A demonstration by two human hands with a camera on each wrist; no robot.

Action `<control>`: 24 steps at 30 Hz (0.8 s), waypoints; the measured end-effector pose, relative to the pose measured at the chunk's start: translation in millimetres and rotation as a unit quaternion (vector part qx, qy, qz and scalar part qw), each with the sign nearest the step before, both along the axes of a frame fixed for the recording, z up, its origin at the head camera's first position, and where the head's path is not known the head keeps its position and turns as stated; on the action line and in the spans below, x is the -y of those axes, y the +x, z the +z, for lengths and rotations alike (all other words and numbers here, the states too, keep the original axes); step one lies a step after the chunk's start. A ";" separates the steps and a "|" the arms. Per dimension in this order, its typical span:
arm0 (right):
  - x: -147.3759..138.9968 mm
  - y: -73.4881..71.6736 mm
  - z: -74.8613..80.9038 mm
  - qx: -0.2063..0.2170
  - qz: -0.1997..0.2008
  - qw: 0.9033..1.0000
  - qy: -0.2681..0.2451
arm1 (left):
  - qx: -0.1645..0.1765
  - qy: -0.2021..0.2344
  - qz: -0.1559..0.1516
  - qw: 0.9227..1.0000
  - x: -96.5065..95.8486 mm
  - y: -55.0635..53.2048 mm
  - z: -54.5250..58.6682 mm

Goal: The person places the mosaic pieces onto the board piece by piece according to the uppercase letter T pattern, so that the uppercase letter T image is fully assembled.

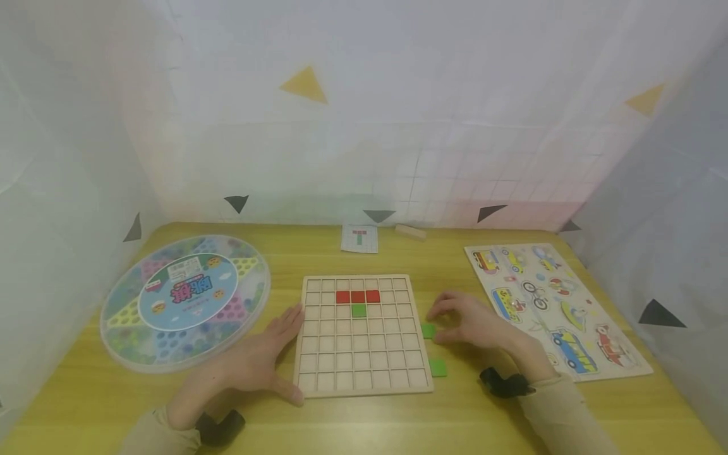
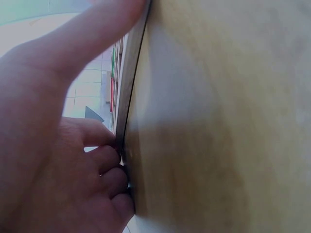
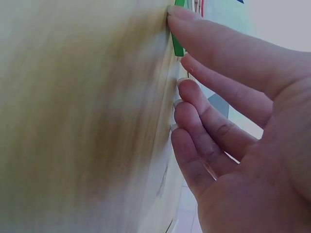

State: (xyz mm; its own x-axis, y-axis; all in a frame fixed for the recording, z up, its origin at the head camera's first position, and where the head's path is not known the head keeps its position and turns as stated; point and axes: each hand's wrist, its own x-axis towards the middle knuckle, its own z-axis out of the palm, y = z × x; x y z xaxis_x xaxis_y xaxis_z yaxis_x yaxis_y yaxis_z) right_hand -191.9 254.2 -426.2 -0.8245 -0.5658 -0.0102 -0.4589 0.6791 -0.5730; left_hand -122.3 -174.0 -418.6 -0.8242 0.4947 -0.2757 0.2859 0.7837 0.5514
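A square wooden grid board lies on the table, with three red tiles in a row and one green tile below the middle one. My left hand rests at the board's left side, fingers spread along the edge and thumb at the near left corner. Beyond the right edge, my right hand is over the table with thumb and forefinger apart. Its thumb is right at a loose green tile; the right wrist view shows that green tile beside the thumb. Another green tile lies nearer me.
A round marble-game box sits on the left. On the right lies a wooden picture puzzle of vehicles. Behind the board are a small card with a red and green T pattern and a wooden block. White sheeting encloses the table.
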 end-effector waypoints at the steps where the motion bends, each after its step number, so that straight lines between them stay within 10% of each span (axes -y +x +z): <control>1: 0.2 0.0 0.3 0.001 -0.001 1.000 0.000 | -0.001 -0.002 0.001 1.000 0.1 0.0 -0.2; 24: 1.2 2.0 1.8 -0.005 0.016 1.000 0.003 | -0.006 0.011 -0.010 1.000 0.3 -0.1 -0.9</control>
